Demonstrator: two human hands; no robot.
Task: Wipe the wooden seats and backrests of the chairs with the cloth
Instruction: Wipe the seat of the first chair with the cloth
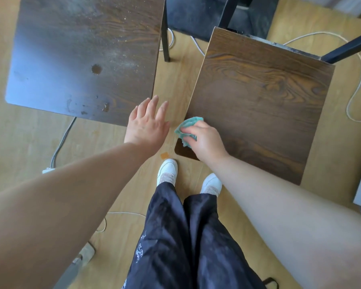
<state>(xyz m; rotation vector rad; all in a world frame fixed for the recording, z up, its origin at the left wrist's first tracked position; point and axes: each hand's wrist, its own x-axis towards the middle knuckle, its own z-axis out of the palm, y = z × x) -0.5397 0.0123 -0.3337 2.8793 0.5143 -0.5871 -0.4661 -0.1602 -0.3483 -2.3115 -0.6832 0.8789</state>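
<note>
Two dark wooden chair seats stand side by side below me. The left seat (81, 59) is dusty, with pale specks and dried stains near its front edge. The right seat (263, 105) has a clean grain. My right hand (204, 140) grips a crumpled teal cloth (187, 130) pressed on the near left corner of the right seat. My left hand (147, 124) hovers with fingers spread over the gap between the seats, by the front right corner of the left seat, holding nothing.
Black metal chair legs (165, 38) and a frame bar (350, 47) stand at the back. White cords (356, 84) loop on the light wood floor at right; a grey cable and plug strip (50, 163) lie at left. My feet (167, 170) stand between the seats.
</note>
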